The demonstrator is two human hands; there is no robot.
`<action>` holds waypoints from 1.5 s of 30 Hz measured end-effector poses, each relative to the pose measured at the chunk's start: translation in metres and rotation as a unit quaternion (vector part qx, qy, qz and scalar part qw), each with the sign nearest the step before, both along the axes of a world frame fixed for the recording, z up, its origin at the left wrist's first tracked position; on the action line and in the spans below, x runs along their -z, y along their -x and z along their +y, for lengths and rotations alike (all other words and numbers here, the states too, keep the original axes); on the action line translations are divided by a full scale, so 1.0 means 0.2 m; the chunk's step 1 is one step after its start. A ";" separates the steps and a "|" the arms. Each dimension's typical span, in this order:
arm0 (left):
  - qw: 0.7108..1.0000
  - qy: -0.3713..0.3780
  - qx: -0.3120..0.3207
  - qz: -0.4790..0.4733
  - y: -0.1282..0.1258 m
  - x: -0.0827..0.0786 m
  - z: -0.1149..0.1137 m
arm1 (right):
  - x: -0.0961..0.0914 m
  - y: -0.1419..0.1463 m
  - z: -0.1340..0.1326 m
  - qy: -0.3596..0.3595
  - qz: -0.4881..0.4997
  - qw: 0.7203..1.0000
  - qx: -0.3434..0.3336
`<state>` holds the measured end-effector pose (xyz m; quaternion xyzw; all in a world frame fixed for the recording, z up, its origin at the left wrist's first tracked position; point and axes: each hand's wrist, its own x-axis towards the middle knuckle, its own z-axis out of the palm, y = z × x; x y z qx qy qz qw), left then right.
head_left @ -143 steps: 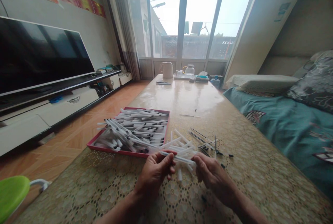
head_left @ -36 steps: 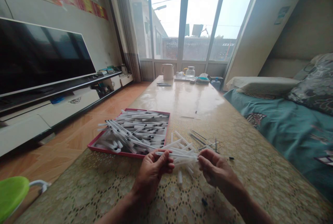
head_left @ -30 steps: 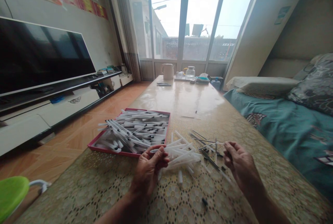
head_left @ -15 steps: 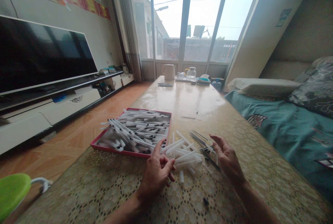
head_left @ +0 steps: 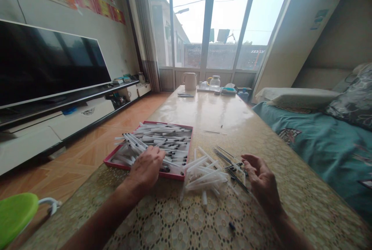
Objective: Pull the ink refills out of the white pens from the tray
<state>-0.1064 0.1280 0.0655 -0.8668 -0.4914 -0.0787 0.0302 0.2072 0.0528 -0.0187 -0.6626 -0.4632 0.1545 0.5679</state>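
Note:
My left hand (head_left: 147, 168) is over the near side of a shallow red-rimmed box (head_left: 171, 175), its fingers curled down among white pen barrels with black ends (head_left: 174, 141). Whatever is in those fingers is hidden. To the right, my right hand (head_left: 260, 176) has its fingers bent in towards the thumb, beside thin black pen refills (head_left: 222, 155) and small black caps. A small dark bit shows at its fingertips, too unclear to name. Between the hands lies a loose heap of translucent white pen tubes (head_left: 206, 174).
A small dark piece (head_left: 231, 226) lies near the front of the patterned table (head_left: 180, 219). Farther back are a thin stick (head_left: 213, 132), a beige jug (head_left: 190, 81) and a glass pot (head_left: 215, 82). A green stool (head_left: 17, 215) stands left, a sofa (head_left: 314, 137) right.
My left hand has moved left from the loose tubes to the box, and its fingers have curled down. My right hand has shifted slightly right, its fingers more bent.

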 end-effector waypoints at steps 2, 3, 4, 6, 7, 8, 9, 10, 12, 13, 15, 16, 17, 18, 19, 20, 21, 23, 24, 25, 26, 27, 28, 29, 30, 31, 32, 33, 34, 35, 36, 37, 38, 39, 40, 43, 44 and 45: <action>0.999 -0.033 0.004 0.015 0.02 0.03 0.05 | 0.00 0.00 0.00 0.002 -0.002 1.000 0.000; 0.999 -0.045 0.014 0.017 0.02 0.04 0.06 | 0.00 0.00 0.00 0.004 -0.004 1.000 0.000; 0.998 -0.054 0.024 0.017 0.02 0.05 0.07 | 0.00 0.00 0.00 0.006 -0.005 1.000 0.000; 0.997 -0.068 0.036 0.012 0.03 0.04 0.07 | -0.01 0.01 -0.01 0.009 -0.004 1.000 0.000; 0.997 -0.072 0.038 0.007 0.03 0.03 0.07 | -0.02 0.01 -0.01 0.007 -0.003 1.000 -0.001; 0.996 -0.076 0.036 0.000 0.04 0.01 0.06 | -0.02 0.02 -0.01 0.006 -0.002 1.000 -0.003; 0.996 -0.081 0.032 -0.013 0.05 -0.01 0.06 | -0.03 0.03 -0.02 0.003 -0.001 1.000 -0.005; 0.995 -0.085 0.024 -0.035 0.05 -0.03 0.05 | -0.04 0.04 -0.02 -0.002 -0.002 1.000 -0.007; 0.989 -0.079 0.000 -0.122 0.04 -0.05 0.02 | -0.06 0.07 -0.04 -0.016 -0.011 1.000 -0.019; 0.980 -0.051 -0.011 -0.192 0.02 -0.05 -0.01 | -0.07 0.09 -0.05 -0.022 -0.019 0.999 -0.030; 0.926 0.082 -0.016 -0.369 -0.06 -0.02 -0.08 | -0.10 0.14 -0.07 -0.030 -0.043 0.996 -0.066; 0.869 0.190 -0.007 -0.457 -0.12 0.01 -0.12 | -0.11 0.16 -0.08 -0.031 -0.056 0.994 -0.094; 0.789 0.310 0.014 -0.530 -0.18 0.04 -0.16 | -0.12 0.18 -0.09 -0.031 -0.068 0.989 -0.125; 0.705 0.415 0.027 -0.575 -0.24 0.07 -0.21 | -0.13 0.20 -0.10 -0.030 -0.078 0.984 -0.159; 0.635 0.481 0.025 -0.604 -0.31 0.11 -0.25 | -0.14 0.22 -0.11 -0.028 -0.085 0.978 -0.190; 0.595 0.516 0.020 -0.616 -0.36 0.15 -0.29 | -0.15 0.23 -0.12 -0.025 -0.090 0.972 -0.217; 0.575 0.531 0.023 -0.622 -0.41 0.18 -0.33 | -0.16 0.25 -0.13 -0.020 -0.093 0.966 -0.239; 0.574 0.528 0.038 -0.624 -0.47 0.23 -0.38 | -0.18 0.27 -0.15 -0.007 -0.099 0.957 -0.273; 0.583 0.520 0.049 -0.623 -0.49 0.25 -0.39 | -0.18 0.28 -0.15 0.000 -0.103 0.953 -0.285; 0.591 0.511 0.059 -0.621 -0.50 0.26 -0.40 | -0.19 0.29 -0.15 0.005 -0.108 0.950 -0.294; 0.599 0.504 0.069 -0.618 -0.50 0.27 -0.40 | -0.19 0.30 -0.16 0.012 -0.113 0.947 -0.300; 0.607 0.499 0.080 -0.613 -0.50 0.28 -0.40 | -0.19 0.31 -0.16 0.018 -0.116 0.946 -0.301; 0.620 0.491 0.092 -0.605 -0.49 0.28 -0.40 | -0.19 0.32 -0.16 0.024 -0.117 0.947 -0.299; 0.641 0.478 0.104 -0.591 -0.48 0.27 -0.39 | -0.19 0.33 -0.16 0.029 -0.116 0.948 -0.295; 0.673 0.458 0.113 -0.570 -0.46 0.27 -0.39 | -0.20 0.33 -0.16 0.031 -0.109 0.950 -0.291; 0.710 0.428 0.119 -0.546 -0.44 0.26 -0.38 | -0.20 0.33 -0.16 0.034 -0.093 0.951 -0.292; 0.748 0.389 0.117 -0.525 -0.42 0.26 -0.38 | -0.20 0.32 -0.16 0.038 -0.067 0.951 -0.299; 0.779 0.347 0.108 -0.511 -0.40 0.25 -0.37 | -0.21 0.31 -0.16 0.047 -0.032 0.949 -0.311; 0.797 0.310 0.097 -0.509 -0.38 0.25 -0.37 | -0.21 0.30 -0.16 0.063 0.006 0.943 -0.327; 0.804 0.281 0.088 -0.516 -0.37 0.24 -0.36 | -0.21 0.29 -0.17 0.084 0.039 0.935 -0.342; 0.804 0.261 0.083 -0.528 -0.35 0.24 -0.35 | -0.22 0.28 -0.18 0.106 0.062 0.927 -0.354; 0.801 0.251 0.085 -0.538 -0.34 0.23 -0.35 | -0.22 0.27 -0.18 0.124 0.073 0.920 -0.364; 0.801 0.243 0.093 -0.540 -0.34 0.23 -0.34 | -0.22 0.26 -0.19 0.139 0.076 0.914 -0.374; 0.806 0.236 0.108 -0.532 -0.33 0.23 -0.33 | -0.23 0.26 -0.19 0.152 0.074 0.907 -0.387; 0.816 0.229 0.124 -0.517 -0.33 0.22 -0.32 | -0.23 0.25 -0.20 0.165 0.073 0.897 -0.402; 0.862 0.197 0.170 -0.436 -0.32 0.22 -0.29 | -0.25 0.25 -0.21 0.214 0.071 0.862 -0.455; 0.877 0.186 0.186 -0.402 -0.32 0.22 -0.29 | -0.25 0.24 -0.22 0.226 0.061 0.854 -0.464; 0.890 0.175 0.201 -0.369 -0.32 0.23 -0.28 | -0.24 0.24 -0.22 0.234 0.046 0.851 -0.468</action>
